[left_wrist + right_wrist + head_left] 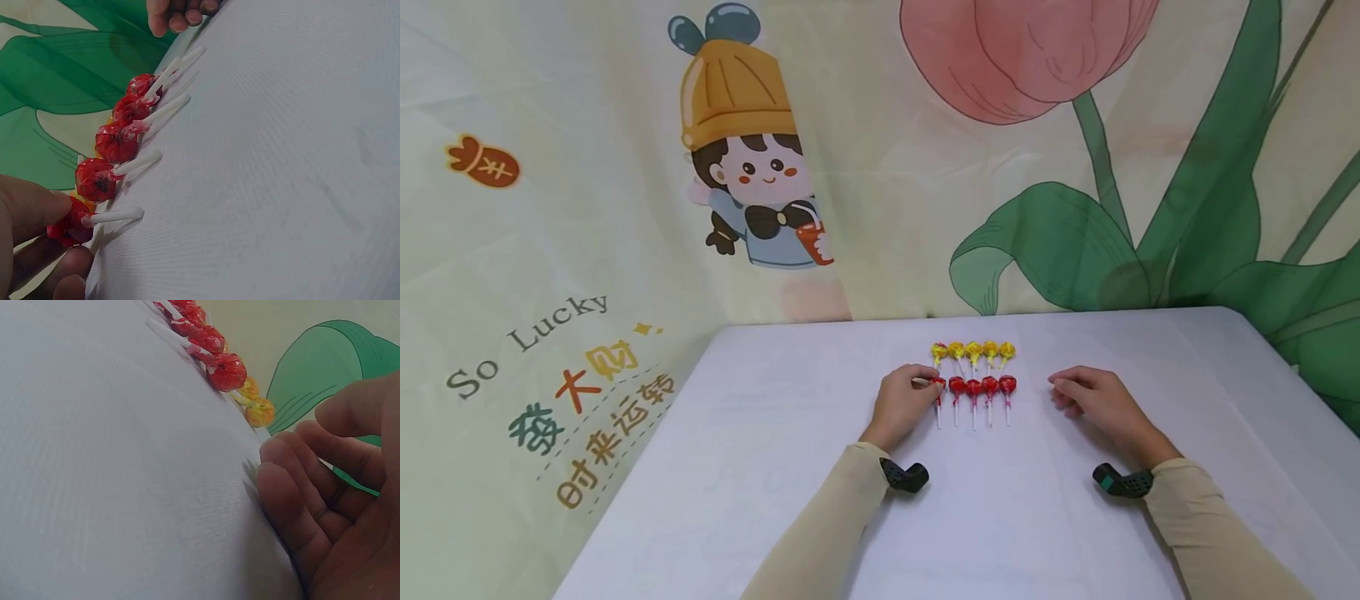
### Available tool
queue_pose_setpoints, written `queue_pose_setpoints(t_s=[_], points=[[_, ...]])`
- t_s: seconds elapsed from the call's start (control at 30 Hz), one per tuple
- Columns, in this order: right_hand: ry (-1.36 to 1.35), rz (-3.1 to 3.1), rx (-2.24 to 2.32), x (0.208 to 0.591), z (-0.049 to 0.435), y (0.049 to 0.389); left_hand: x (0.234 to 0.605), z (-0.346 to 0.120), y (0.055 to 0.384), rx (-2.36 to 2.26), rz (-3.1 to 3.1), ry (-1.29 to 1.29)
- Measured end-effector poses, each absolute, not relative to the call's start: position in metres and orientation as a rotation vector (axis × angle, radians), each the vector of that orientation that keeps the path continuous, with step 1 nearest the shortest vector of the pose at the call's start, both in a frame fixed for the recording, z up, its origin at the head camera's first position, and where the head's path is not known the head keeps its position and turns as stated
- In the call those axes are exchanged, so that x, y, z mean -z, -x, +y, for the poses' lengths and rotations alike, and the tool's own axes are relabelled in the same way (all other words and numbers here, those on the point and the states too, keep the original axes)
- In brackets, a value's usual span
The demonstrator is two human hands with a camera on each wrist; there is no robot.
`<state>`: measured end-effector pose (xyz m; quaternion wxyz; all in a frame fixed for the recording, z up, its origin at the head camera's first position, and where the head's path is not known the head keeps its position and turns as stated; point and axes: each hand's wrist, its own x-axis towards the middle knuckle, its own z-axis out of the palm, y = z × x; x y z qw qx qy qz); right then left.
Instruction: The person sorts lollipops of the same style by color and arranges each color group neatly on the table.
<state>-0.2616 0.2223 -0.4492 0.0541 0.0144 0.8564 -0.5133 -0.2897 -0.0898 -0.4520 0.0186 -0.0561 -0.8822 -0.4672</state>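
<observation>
Several red-wrapped lollipops [973,388] lie in a row on the white tabletop, their sticks toward the person. Behind them runs a matching row of yellow-wrapped lollipops [973,350]. At the left end of the red row, my left hand [904,404] pinches the head of the leftmost red lollipop [72,226] between thumb and fingers; its stick sits close above the cloth. My right hand [1099,402] rests on the table to the right of both rows, fingers loosely bent. Nothing is between those fingers in the right wrist view, and the nearest yellow lollipop [259,413] lies apart from them.
A white cloth [760,500] covers the table. Behind its far edge hangs a printed backdrop [880,167] with a cartoon figure, a pink flower and green leaves. Each wrist wears a small black camera, such as the left one [906,477].
</observation>
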Motion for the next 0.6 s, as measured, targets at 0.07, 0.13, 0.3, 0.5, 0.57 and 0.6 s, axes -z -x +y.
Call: queue_pose_setpoints(t_s=[0.07,0.13,0.3,0.5,0.57,0.6], points=[[-0.049,2.603,1.559,0.4487,0.2217,0.2616,0.4509,-0.089,0.2893,1.422,-2.746,0.173],[-0.052,2.602,1.562,0.4484,0.2214,0.2614,0.4507,-0.0884,0.2892,1.397,-2.754,0.171],[-0.051,2.599,1.571,0.4479,0.2207,0.2609,0.4513,-0.0878,0.2894,1.358,-2.768,0.164],[-0.048,2.582,1.593,0.4465,0.2214,0.2601,0.4513,-0.0869,0.2903,1.321,-2.784,0.152],[-0.034,2.563,1.621,0.4463,0.2234,0.2598,0.4515,-0.0868,0.2905,1.308,-2.793,0.151],[-0.028,2.553,1.634,0.446,0.2247,0.2594,0.4517,-0.0869,0.2904,1.307,-2.797,0.15]])
